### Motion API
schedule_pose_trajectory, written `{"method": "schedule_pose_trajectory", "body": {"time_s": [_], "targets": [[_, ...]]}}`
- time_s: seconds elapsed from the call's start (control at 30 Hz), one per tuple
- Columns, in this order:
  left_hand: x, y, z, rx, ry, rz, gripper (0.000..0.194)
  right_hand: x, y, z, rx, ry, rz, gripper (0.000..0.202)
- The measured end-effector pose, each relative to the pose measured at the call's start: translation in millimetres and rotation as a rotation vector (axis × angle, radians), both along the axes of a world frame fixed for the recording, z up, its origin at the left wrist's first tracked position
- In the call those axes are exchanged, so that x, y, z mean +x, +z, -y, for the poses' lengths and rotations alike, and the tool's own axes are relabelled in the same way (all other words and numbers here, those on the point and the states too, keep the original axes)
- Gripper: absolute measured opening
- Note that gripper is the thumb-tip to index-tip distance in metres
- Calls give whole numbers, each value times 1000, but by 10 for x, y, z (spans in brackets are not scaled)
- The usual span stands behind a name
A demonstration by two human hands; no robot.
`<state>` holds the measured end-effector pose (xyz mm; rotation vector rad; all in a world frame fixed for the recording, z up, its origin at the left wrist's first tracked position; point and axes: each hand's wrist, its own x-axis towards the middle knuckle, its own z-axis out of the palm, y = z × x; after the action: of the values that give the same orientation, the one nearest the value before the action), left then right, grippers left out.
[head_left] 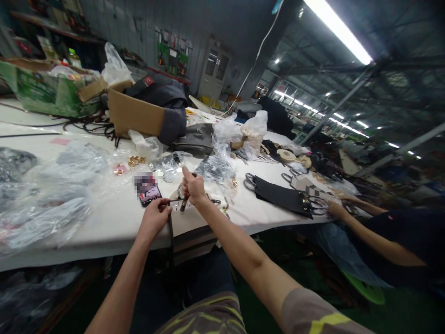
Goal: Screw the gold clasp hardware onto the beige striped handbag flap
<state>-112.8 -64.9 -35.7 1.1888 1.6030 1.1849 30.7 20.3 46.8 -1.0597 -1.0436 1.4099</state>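
A beige and dark striped bag piece hangs over the table's front edge before me. My left hand pinches its upper left corner between thumb and fingers. Above the top edge of the piece, my right hand is wrapped round a short dark tool, whose lower end meets the edge. A phone with a lit screen lies just beyond my left hand. Gold-coloured metal parts sit behind the phone, and more lie to the right of my right hand.
Clear plastic bags cover the table's left side. A cardboard box with dark fabric and a green container stand behind. At right, black bag pieces lie near another person's hands.
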Motion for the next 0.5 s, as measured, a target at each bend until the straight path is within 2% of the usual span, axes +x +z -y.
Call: {"method": "schedule_pose_trajectory", "body": {"time_s": [0.07, 0.1, 0.17, 0.27, 0.37, 0.5], "targets": [[-6, 41, 13, -6, 1, 5, 41, 429, 108, -132, -41, -63, 44, 66], [-9, 48, 17, -6, 5, 0, 43, 692, 136, -178, -64, -101, 161, 63], [-17, 42, 16, -8, 7, -17, 47, 1238, 139, -232, -143, -145, 536, 59], [-38, 26, 0, -23, -6, -9, 50, 1909, 61, -267, -201, -230, 769, 53], [-51, 44, -6, -53, -7, 19, 48, 2267, -31, -294, -196, -278, 910, 48], [-39, 113, 32, -67, 12, 19, 53, 2341, -118, -200, -55, -332, 1052, 30]]}}
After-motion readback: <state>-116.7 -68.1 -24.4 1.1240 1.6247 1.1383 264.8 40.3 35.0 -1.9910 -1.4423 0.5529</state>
